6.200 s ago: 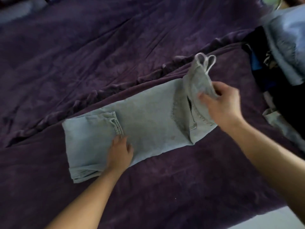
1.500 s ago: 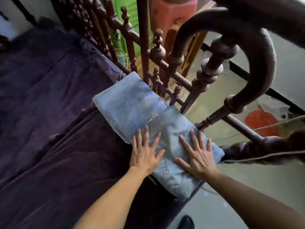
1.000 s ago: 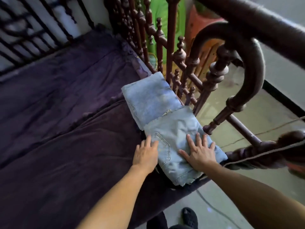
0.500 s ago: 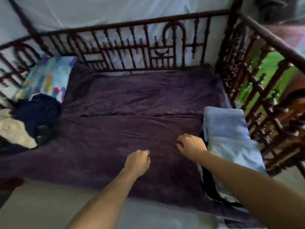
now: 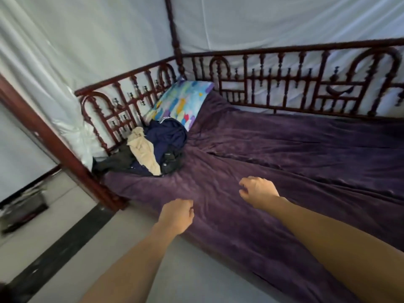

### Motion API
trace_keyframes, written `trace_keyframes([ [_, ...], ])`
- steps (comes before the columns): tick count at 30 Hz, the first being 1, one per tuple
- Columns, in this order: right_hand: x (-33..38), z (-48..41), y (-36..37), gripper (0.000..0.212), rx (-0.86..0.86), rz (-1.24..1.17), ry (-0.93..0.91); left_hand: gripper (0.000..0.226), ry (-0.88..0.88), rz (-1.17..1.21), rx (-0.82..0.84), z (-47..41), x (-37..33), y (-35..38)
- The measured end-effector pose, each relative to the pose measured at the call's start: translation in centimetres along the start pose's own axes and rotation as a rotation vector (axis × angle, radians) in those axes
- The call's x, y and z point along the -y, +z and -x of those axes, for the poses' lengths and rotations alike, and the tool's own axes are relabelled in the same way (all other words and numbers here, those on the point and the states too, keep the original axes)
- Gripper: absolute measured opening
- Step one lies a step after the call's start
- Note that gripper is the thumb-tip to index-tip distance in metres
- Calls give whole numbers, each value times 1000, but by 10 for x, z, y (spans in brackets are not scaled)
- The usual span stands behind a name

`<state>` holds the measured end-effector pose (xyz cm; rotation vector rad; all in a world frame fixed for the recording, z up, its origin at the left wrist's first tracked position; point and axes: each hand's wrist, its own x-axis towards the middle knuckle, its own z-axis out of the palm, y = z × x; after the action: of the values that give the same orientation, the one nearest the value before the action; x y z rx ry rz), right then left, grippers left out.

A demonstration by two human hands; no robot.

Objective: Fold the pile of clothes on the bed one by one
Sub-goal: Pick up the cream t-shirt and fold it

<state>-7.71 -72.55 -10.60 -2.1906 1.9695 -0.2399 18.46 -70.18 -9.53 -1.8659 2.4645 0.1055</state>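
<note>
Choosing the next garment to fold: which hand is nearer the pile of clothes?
Left. The left hand is in front of the pile of clothes, slightly to its right; the right hand is farther right, over the purple blanket.

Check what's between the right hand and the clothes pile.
Only wrinkled purple blanket lies between the right hand and the pile, per the head view; no garment lies on that stretch.

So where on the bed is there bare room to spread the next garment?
The purple blanket lies bare across the middle and right, from the back railing to the front edge. The far left corner is crowded: the pile of clothes lies there against the pillow and the side railing.
</note>
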Motion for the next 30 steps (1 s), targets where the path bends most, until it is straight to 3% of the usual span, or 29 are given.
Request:
trace_keyframes([
  [9, 115, -111, 22, 34, 27, -8, -50, 26, -115, 28, -1, -48, 155, -14],
  [19, 159, -276, 82, 36, 107, -38, -48, 31, -172, 37, 88, -174, 274, -2],
  [30, 225, -435, 143, 37, 310, -42, -68, 28, -226, 51, 223, -303, 405, 7],
])
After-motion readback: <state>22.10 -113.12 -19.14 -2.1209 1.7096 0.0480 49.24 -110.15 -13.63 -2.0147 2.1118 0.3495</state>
